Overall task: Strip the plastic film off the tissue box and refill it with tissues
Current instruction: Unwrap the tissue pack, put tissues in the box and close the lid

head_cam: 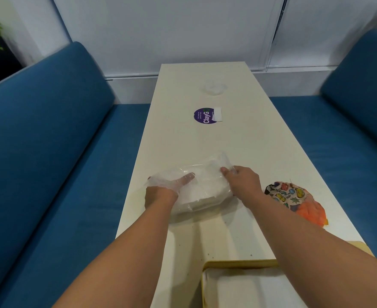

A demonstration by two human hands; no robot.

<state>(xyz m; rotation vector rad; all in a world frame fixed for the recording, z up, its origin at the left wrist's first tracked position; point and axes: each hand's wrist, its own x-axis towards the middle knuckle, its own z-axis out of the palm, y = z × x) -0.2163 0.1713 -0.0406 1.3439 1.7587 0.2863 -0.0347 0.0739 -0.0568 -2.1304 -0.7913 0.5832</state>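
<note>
The tissue pack (202, 187), lying near the table's (261, 141) left edge, is being stripped: the film (224, 160) is being pinched by the right hand (242, 181), the left hand (163, 192) being slid inside it, its grip unclear. The wooden box (238, 283) at the near edge is not yet being refilled.

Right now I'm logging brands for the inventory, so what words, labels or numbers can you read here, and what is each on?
"ClayGo": white letters on the round purple sticker on the table.
Small line of print beside it on the same sticker: too small to read.
Patterned cloth: cartoon shapes, no readable words.
Tissue pack: no print visible.
</note>
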